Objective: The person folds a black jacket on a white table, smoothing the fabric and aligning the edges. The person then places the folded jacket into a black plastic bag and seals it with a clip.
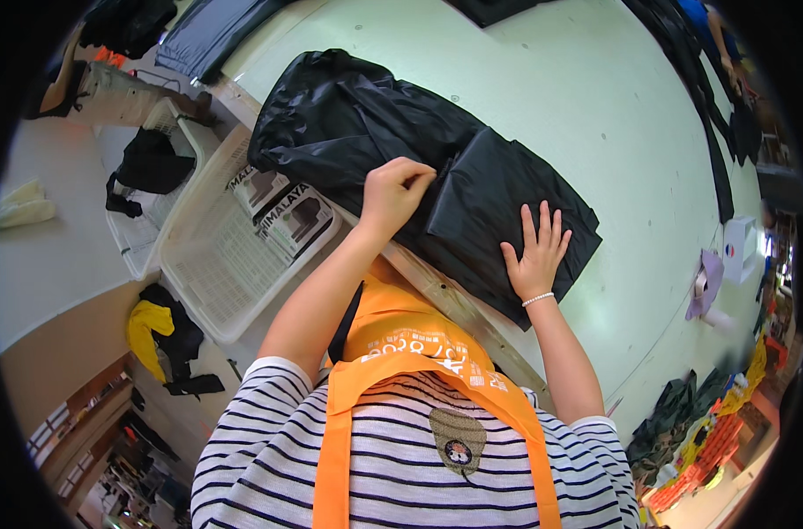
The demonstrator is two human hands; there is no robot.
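Observation:
A black garment (339, 132) of thin, shiny fabric lies on the pale table in front of me, its right part folded into a flat, layered panel. My left hand (392, 196) is closed in a pinch at the inner edge of that fold, thumb and fingertips on the fabric. Flat on the right part of the garment rests my right hand (539, 254), its fingers spread and holding nothing. A beaded bracelet circles the right wrist. What kind of garment it is cannot be made out.
Left of the table stands a white plastic basket (229, 251) holding printed packages (291, 220). Another white basket with black cloth (154, 163) is behind it. A purple cloth (704, 282) hangs at the right. Someone in light trousers (119, 93) stands at the far left.

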